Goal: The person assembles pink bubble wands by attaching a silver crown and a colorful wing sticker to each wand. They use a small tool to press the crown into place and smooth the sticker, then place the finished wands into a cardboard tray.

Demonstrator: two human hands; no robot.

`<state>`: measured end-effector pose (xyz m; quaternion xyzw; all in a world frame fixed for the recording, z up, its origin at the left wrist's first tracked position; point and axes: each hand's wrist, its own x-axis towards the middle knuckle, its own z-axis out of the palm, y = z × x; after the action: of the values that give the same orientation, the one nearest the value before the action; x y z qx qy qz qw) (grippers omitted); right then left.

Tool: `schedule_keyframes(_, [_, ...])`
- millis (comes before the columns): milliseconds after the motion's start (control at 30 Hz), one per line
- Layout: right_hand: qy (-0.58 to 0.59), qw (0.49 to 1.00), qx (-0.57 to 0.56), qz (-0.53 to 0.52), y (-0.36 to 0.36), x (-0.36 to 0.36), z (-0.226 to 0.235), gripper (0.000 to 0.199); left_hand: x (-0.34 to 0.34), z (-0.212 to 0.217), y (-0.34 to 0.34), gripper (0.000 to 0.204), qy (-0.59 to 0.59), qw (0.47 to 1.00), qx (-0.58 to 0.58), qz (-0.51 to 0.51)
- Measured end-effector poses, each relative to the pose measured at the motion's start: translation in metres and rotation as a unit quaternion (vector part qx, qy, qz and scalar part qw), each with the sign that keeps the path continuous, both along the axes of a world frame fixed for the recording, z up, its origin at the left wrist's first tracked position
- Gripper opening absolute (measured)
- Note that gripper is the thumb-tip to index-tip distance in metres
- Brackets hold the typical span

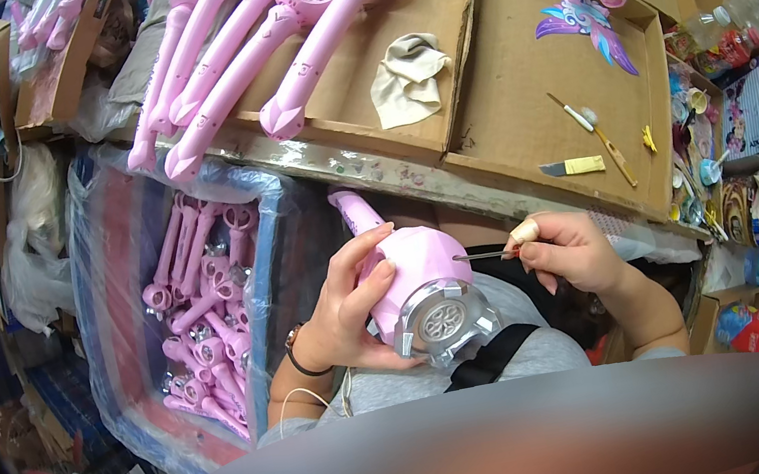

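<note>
My left hand (359, 291) is wrapped round a pink toy wand (424, 258), held in front of my chest. The wand's wide head tilts toward me, and its silver end bears a round flower-patterned disc (441, 321). Its handle (354, 209) points away to the upper left. In a closed pinch, my right hand (565, 250) grips a thin metal tool (484, 255), perhaps tweezers. The tool's tip reaches the right side of the wand's head; whether it touches is too small to tell. A pale wrapping (525, 232) covers one right fingertip.
Left of me stands a plastic-lined crate (266, 257) of pink wand parts. Ahead, cardboard trays (515, 81) hold several longer pink wands (317, 55), a cream cloth (411, 79), a purple-blue wing piece (584, 28), a brush (613, 155) and a blade (572, 167). Bottles and clutter crowd the right.
</note>
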<state>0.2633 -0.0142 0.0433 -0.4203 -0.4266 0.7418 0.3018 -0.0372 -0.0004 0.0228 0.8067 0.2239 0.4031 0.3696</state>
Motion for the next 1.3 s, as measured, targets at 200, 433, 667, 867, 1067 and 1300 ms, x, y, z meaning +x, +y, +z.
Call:
schedule_keyframes(200, [0.123, 0.965, -0.228, 0.049, 0.002, 0.0, -0.026, 0.022, -0.002, 0.006, 0.006, 0.101, 0.049, 0.998, -0.012, -0.032])
schedule_keyframes(433, [-0.067, 0.993, 0.034, 0.091, 0.017, 0.019, -0.012, 0.026, -0.004, 0.027, 0.033, 0.106, -0.06, 0.983, -0.166, -0.048])
schedule_keyframes(667, [0.022, 0.918, 0.332, -0.215, 0.019, -0.058, -0.057, 0.033, 0.003, 0.069, 0.106, 0.078, -0.495, 0.815, -0.297, 0.047])
schedule_keyframes(867, [-0.032, 0.921, 0.352, -0.164, 0.006, -0.092, -0.082, 0.051, 0.043, 0.052, 0.147, 0.089, -0.457, 0.806, -0.366, 0.085])
schedule_keyframes(1067, [-0.156, 0.917, 0.337, -0.149, -0.004, -0.078, -0.079, 0.035, 0.075, -0.005, 0.099, 0.053, -0.337, 0.822, -0.458, 0.04])
schedule_keyframes(1300, [-0.411, 0.796, 0.382, -0.228, 0.02, -0.034, -0.04, 0.024, 0.072, -0.008, 0.094, 0.052, -0.281, 0.842, -0.455, 0.073])
